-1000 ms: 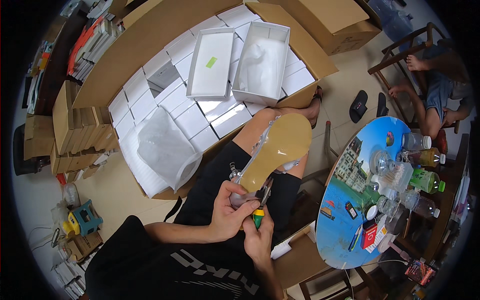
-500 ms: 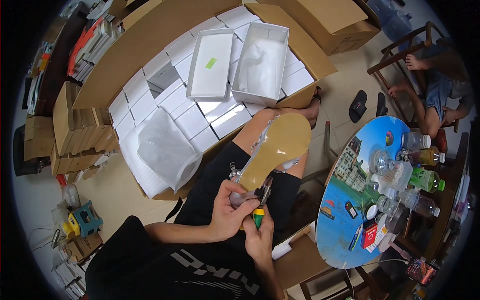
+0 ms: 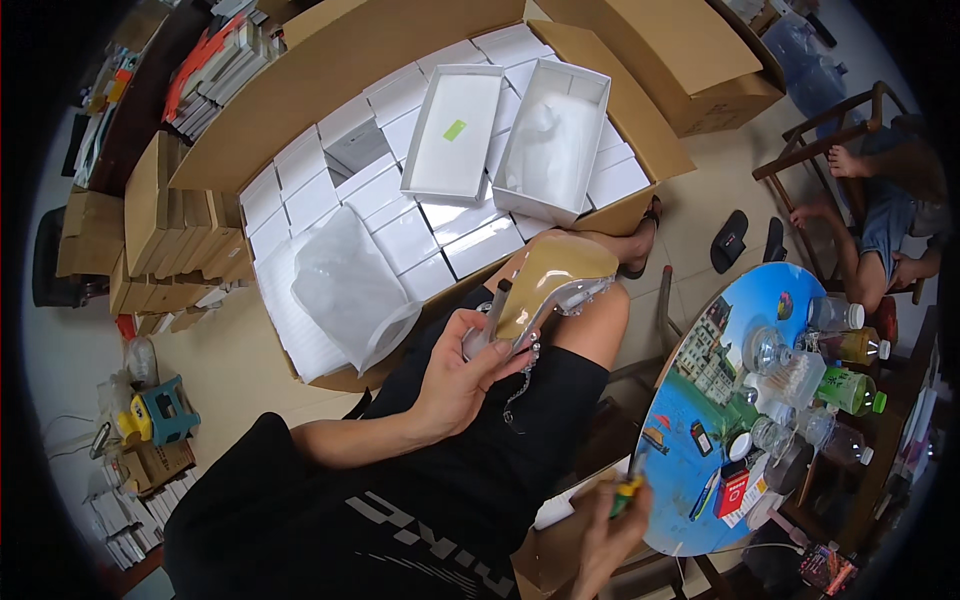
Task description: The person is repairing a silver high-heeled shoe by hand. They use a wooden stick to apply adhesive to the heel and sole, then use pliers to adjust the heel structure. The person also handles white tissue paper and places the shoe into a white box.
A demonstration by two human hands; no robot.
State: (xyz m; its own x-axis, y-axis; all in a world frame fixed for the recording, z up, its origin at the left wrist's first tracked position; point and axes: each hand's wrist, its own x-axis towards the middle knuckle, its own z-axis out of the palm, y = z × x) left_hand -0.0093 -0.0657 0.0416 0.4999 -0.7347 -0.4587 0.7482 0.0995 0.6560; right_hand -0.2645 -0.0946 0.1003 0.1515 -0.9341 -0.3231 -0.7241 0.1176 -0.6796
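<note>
My left hand point(image 3: 450, 390) is closed around the heel end of a clear high-heeled shoe point(image 3: 548, 283) with a tan, glossy sole. The shoe is tilted over my knees, its sole turned partly up. A thin strap with a small chain point(image 3: 517, 395) dangles from it beside my fingers. Away to the right, my right hand point(image 3: 608, 530) is wrapped around pliers point(image 3: 626, 494) with green and yellow handles. Motion blurs the pliers' jaws, which are next to the rim of the blue picture-topped table point(image 3: 660, 505).
A large carton point(image 3: 240, 180) of white boxes stands ahead; on it lie a box lid point(image 3: 450, 130), an opened shoe box point(image 3: 552, 140) and a plastic bag point(image 3: 350, 285). Bottles point(image 3: 850, 390) crowd the table's right side. Someone's bare legs point(image 3: 862, 245) are at far right.
My right hand has drawn the pliers away from the heel, down and right toward the table. The shoe has turned in my left hand, showing its side and the dangling chain strap.
</note>
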